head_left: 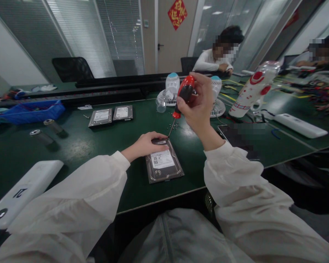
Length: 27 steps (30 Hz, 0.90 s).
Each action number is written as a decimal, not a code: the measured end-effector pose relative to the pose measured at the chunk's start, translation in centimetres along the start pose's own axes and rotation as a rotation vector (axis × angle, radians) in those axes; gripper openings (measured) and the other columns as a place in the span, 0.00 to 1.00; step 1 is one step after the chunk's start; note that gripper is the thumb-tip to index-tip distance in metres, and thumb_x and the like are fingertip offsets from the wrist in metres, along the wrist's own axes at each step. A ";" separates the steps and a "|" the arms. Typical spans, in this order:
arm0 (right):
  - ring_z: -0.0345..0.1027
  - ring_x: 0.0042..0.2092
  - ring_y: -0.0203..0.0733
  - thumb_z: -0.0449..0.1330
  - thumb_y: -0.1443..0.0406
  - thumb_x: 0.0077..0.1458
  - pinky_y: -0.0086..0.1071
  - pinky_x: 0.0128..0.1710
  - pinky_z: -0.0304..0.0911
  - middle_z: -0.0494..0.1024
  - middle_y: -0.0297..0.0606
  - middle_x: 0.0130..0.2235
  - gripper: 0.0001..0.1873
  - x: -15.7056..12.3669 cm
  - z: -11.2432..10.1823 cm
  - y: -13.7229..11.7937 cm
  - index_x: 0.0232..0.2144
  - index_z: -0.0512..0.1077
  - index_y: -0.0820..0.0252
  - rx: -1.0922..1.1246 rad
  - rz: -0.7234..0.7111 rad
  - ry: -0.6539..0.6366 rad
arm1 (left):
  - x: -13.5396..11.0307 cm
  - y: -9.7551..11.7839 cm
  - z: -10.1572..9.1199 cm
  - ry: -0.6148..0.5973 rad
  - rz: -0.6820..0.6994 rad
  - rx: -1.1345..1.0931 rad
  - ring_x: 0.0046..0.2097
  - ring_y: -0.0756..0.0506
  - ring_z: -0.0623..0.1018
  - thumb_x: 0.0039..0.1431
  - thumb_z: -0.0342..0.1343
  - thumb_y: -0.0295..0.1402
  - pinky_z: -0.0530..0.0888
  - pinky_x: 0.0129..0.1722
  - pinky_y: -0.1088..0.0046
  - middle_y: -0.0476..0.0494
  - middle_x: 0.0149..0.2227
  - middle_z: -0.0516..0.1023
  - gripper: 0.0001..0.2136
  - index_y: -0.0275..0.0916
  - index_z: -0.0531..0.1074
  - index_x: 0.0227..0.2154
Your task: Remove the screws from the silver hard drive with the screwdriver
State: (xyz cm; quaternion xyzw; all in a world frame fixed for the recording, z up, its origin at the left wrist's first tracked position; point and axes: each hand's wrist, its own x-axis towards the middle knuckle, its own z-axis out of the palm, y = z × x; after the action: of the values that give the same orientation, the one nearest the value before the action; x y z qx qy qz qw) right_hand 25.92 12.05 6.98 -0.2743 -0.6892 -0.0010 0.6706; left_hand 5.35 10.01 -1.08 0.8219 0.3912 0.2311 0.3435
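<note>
A hard drive point(164, 164) with a white label lies flat on the green table in front of me. My left hand point(146, 146) grips its far end, thumb across the label side and fingers along the far edge. In my right hand point(199, 104) is a red and black screwdriver point(186, 89), held tilted by its handle. The shaft slants down to the far right corner of the drive, close to my left fingertips; whether the tip sits in a screw is too small to tell. Small loose screws point(174, 126) lie just beyond the drive.
Two more hard drives point(111, 115) lie behind, near a blue tray point(35, 111) and two metal cylinders point(45, 133). White power banks point(300, 125) rest at both sides. Small fans point(172, 86), a patterned bottle point(252, 89) and a dark phone-like slab point(237, 140) stand around. People sit across the table.
</note>
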 end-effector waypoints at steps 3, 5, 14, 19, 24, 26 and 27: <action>0.72 0.51 0.39 0.63 0.56 0.52 0.29 0.39 0.76 0.70 0.34 0.54 0.26 0.0 0.0 0.2 0.53 0.62 0.42 0.020 -0.016 -0.008 | 0.0 0.1 -0.1 -0.001 0.001 0.005 0.53 0.38 0.77 0.52 0.63 0.53 0.72 0.55 0.57 0.43 0.52 0.77 0.28 0.46 0.76 0.53; 0.72 0.50 0.39 0.63 0.57 0.52 0.30 0.39 0.76 0.70 0.34 0.54 0.26 0.0 -0.1 0.3 0.53 0.63 0.42 0.025 -0.027 -0.020 | 0.0 0.1 -0.1 -0.002 -0.001 0.006 0.53 0.38 0.77 0.52 0.63 0.53 0.73 0.55 0.58 0.43 0.52 0.77 0.28 0.46 0.76 0.53; 0.71 0.36 0.37 0.60 0.64 0.51 0.36 0.40 0.74 0.75 0.32 0.48 0.31 1.4 -1.1 -1.4 0.57 0.60 0.40 -0.147 0.008 -0.249 | -0.1 0.0 0.0 -0.007 -0.012 0.009 0.52 0.38 0.77 0.52 0.62 0.54 0.73 0.54 0.58 0.43 0.52 0.77 0.28 0.47 0.76 0.53; 0.72 0.42 0.43 0.66 0.60 0.51 0.41 0.48 0.72 0.76 0.35 0.45 0.22 2.4 -1.4 -1.7 0.48 0.66 0.47 -0.285 -0.019 -0.255 | -0.1 0.1 0.0 -0.005 -0.010 0.009 0.52 0.38 0.77 0.52 0.63 0.54 0.73 0.54 0.58 0.42 0.52 0.77 0.28 0.47 0.75 0.54; 0.72 0.40 0.42 0.58 0.67 0.56 0.42 0.51 0.70 0.77 0.35 0.42 0.19 3.0 -1.8 -2.6 0.49 0.64 0.48 -0.298 -0.003 -0.367 | 0.0 0.0 0.0 -0.009 -0.021 0.006 0.52 0.39 0.77 0.52 0.63 0.54 0.74 0.53 0.58 0.42 0.52 0.76 0.30 0.48 0.73 0.56; 0.71 0.42 0.44 0.58 0.67 0.57 0.43 0.53 0.69 0.77 0.36 0.44 0.18 3.1 -2.1 -3.2 0.49 0.64 0.48 -0.329 -0.017 -0.411 | 0.0 0.0 0.0 -0.013 -0.026 0.007 0.52 0.39 0.77 0.52 0.63 0.54 0.74 0.53 0.58 0.42 0.52 0.76 0.30 0.48 0.73 0.56; 0.71 0.43 0.45 0.59 0.66 0.56 0.44 0.53 0.69 0.77 0.37 0.45 0.17 3.3 -2.2 -3.4 0.48 0.65 0.47 -0.355 -0.025 -0.414 | 0.0 0.0 0.0 -0.015 -0.028 0.007 0.52 0.39 0.77 0.52 0.62 0.55 0.74 0.53 0.58 0.42 0.52 0.76 0.30 0.48 0.73 0.56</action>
State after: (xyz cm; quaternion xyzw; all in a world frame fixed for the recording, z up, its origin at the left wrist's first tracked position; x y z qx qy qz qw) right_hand 26.77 9.59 11.46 -0.3733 -0.8040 -0.0740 0.4570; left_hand 5.32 9.98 -1.10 0.8194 0.4007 0.2187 0.3467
